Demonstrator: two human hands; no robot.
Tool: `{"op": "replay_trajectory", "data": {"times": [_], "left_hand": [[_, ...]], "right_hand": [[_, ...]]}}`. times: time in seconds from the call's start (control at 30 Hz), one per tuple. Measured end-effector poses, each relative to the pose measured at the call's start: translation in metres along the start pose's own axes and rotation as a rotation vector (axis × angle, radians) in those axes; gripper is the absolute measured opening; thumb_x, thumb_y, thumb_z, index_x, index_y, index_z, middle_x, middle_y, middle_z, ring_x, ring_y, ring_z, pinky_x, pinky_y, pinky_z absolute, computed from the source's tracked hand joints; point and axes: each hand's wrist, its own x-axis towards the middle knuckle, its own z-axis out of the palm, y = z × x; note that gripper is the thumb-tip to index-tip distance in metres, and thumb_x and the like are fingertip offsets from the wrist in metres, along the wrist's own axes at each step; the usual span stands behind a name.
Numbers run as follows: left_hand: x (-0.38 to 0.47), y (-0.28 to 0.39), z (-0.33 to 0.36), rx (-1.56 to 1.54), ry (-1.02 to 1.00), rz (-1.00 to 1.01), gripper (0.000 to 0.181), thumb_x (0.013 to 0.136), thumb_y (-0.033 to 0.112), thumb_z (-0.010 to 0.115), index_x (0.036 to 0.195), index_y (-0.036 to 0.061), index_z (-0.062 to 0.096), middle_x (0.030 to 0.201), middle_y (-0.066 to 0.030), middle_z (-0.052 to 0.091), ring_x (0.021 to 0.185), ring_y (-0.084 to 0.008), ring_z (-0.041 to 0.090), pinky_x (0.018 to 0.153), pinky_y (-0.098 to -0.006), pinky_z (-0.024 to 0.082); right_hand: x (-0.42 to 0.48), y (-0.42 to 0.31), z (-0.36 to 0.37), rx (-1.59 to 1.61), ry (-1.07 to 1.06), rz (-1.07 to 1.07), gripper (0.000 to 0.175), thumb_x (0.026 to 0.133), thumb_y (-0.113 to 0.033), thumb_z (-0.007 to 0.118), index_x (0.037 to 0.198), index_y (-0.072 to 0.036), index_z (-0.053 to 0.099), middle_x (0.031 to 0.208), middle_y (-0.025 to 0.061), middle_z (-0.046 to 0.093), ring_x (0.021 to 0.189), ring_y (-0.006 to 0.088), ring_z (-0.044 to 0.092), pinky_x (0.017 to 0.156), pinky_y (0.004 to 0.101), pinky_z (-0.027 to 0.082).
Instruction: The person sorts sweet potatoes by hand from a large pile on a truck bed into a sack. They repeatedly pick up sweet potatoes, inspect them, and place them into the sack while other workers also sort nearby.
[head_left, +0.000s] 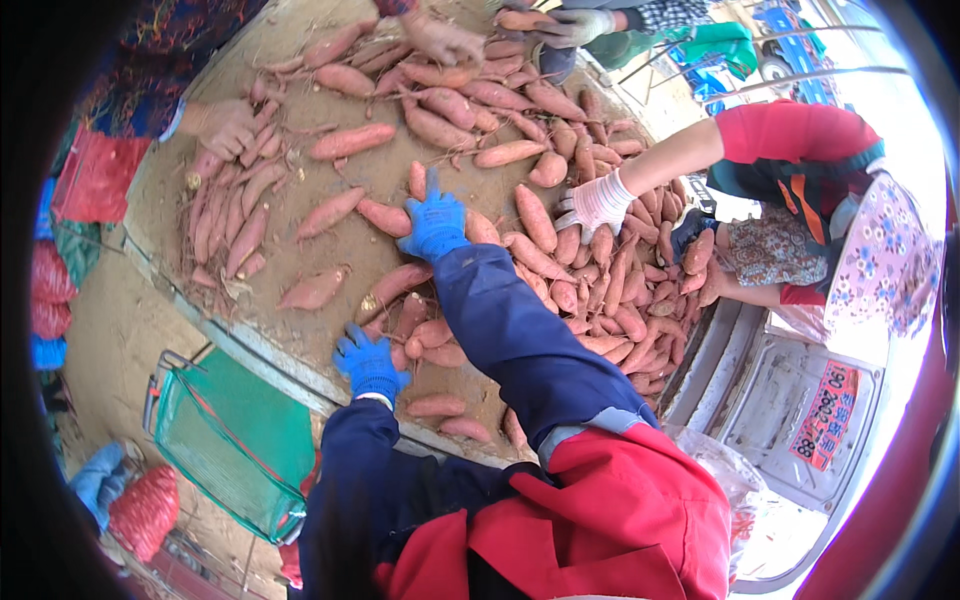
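My left hand (370, 364), in a blue knitted glove, lies palm down by the near edge of a soil-covered table, fingers apart, beside reddish sweet potatoes (439, 354). Farther in, my right hand (433, 223), in a matching glove, is spread at the end of one sweet potato (384, 217), with a small one (418, 180) by its fingertips. Neither hand appears to grip anything, though the palms are hidden. Between the hands lies a longer sweet potato with a pale cut end (394, 289). A large heap of sweet potatoes (622, 289) covers the right side.
A co-worker's white-gloved hand (598, 206) reaches into the heap from the right. Bare hands of another person (225, 131) work at upper left, and gloved hands (577, 28) at the top. A green mesh bag on a frame (232, 435) stands below the table edge (255, 349).
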Motion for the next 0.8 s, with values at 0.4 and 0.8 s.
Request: {"op": "replay_trajectory", "data": {"times": [0.4,0.8], "left_hand": [[0.008,-0.013,0.007,0.088,0.003,-0.054,0.078,0.06,0.062,0.083,0.132,0.035,0.065,0.163,-0.017,0.024,0.14,-0.0437,0.033,0.112,-0.0584,0.032],[0.007,-0.004,0.014,0.028,-0.01,0.007,0.077,0.062,0.062,0.081,0.133,0.0369,0.066,0.165,-0.021,0.02,0.143,-0.0474,0.029,0.115,-0.063,0.025]], "right_hand": [[-0.016,0.136,-0.041,-0.189,0.52,0.002,0.061,0.069,-0.039,0.082,0.125,-0.018,0.068,0.138,0.0211,0.054,0.116,0.0402,0.06,0.091,0.052,0.052],[0.028,0.126,-0.013,-0.011,0.569,-0.109,0.021,0.08,-0.026,0.07,0.095,-0.012,0.07,0.093,0.0092,0.071,0.089,0.0299,0.068,0.077,0.0465,0.051]]}}
